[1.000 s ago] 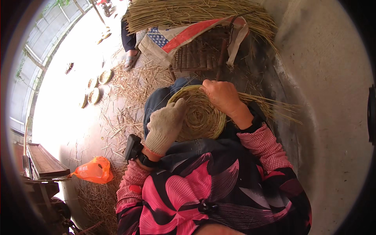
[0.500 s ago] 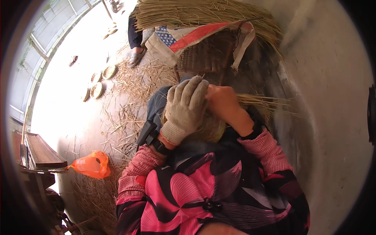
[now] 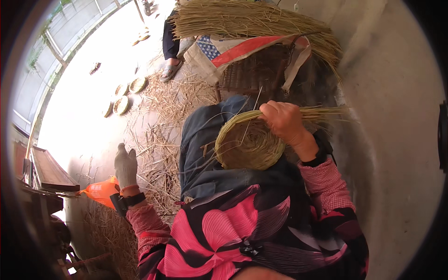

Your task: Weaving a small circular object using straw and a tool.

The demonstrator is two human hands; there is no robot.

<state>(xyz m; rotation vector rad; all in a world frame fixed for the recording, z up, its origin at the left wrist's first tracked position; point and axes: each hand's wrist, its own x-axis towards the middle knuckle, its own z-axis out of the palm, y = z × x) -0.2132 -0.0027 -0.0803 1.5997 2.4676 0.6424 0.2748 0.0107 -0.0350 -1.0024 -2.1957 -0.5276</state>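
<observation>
A round, shallow basket (image 3: 252, 145) of coiled straw rests tilted on my lap, its hollow facing me. My right hand (image 3: 282, 120), bare, is closed on its far right rim, where a bundle of loose straw (image 3: 322, 112) sticks out to the right. A thin, pale needle-like piece (image 3: 259, 98) rises from the rim beside my fingers. Fine strands curl off the basket's left side. Well out to the left, my left hand (image 3: 126, 168) wears a grey knit glove, fingers stretched with the tips apart. Nothing shows in it.
An orange plastic bag (image 3: 100, 192) lies by my left hand. Straw scraps (image 3: 163, 144) litter the floor. Several small baskets (image 3: 121, 105) sit farther off, near a person's sandalled foot (image 3: 171, 70). Ahead, a straw pile (image 3: 256, 21) lies above a cloth-draped chair (image 3: 247, 70); a wall (image 3: 392, 140) stands right.
My left hand has swung from the basket's rim out to the far left, uncovering the basket's inside. The right hand keeps its grip on the rim. The view has shifted slightly.
</observation>
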